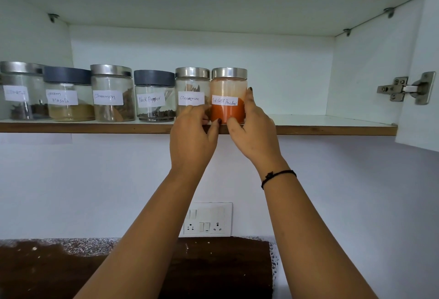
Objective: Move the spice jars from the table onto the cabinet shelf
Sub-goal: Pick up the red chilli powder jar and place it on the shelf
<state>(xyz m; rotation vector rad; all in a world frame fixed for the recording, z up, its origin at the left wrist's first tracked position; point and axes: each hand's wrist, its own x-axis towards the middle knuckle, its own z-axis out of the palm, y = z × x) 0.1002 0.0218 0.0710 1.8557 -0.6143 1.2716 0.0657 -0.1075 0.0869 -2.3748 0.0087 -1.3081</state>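
A red chilli powder jar [228, 89] with a steel lid stands at the front edge of the cabinet shelf [332, 129]. Both my hands are on its lower half. My right hand [255, 132] curls round its right side, thumb in front. My left hand [192, 139] holds its left side, the fingers between it and the cinnamon jar [191, 89] that touches it. Further left stand a black pepper jar [154, 96], a second cinnamon jar [111, 94], a garam masala jar [67, 95] and a cloves jar [20, 92].
The shelf to the right of the chilli jar is bare up to the cabinet side wall with a door hinge [403, 88]. Below, a wall socket panel [207, 219] sits above a speckled counter [83, 246] and a dark brown table top [213, 270].
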